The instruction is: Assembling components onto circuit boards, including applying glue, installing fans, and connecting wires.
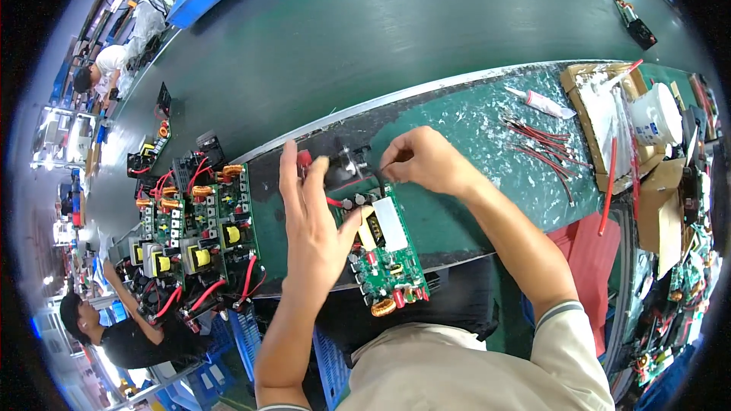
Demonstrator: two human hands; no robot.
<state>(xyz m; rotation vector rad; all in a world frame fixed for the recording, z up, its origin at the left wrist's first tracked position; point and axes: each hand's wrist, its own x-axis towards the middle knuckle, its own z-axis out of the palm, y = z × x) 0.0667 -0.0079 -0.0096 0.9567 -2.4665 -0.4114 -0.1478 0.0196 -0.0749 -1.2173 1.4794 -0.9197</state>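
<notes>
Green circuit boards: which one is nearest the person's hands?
The board with the white rectangle, beside the left hand. The other boards sit farther away.

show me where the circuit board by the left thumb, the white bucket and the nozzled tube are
Circuit board point(387, 256): head view, component side near its middle.
White bucket point(655, 116): head view, side wall.
Nozzled tube point(545, 104): head view, middle of its body.

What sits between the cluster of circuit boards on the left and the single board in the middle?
In the head view, the left hand is between them, with a strip of green bench surface beside it.
</notes>
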